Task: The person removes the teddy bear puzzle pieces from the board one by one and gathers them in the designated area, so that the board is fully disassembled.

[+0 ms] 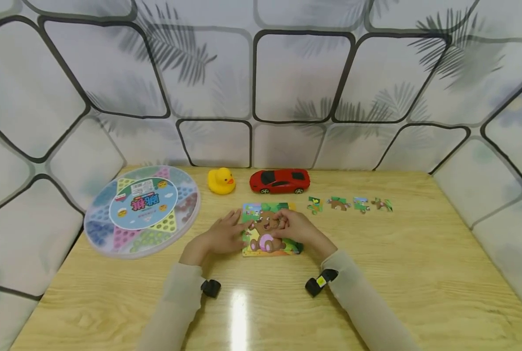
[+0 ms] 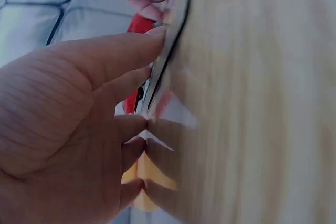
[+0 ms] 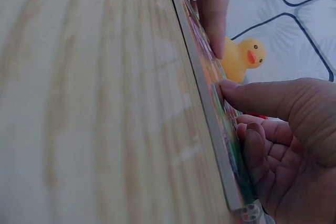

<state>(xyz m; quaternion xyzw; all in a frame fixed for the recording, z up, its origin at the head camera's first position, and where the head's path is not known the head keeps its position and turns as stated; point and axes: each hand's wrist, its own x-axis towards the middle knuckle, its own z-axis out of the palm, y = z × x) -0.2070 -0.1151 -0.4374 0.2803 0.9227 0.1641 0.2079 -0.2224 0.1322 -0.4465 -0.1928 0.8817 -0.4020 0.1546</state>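
On our wooden tabletop (image 1: 401, 278), left to right: Chinese checkers (image 1: 142, 212); rubber duck (image 1: 221, 182); left hand (image 1: 225, 234), fingers extended, touching the bear jigsaw (image 1: 267, 234); red car (image 1: 280, 182); right hand (image 1: 300, 228) on the jigsaw, whether pinching we cannot tell; four loose pieces (image 1: 338, 202).

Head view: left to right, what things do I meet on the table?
Game board → duck → puzzle → four loose pieces. Car left out: it spans much the same stretch as the puzzle.
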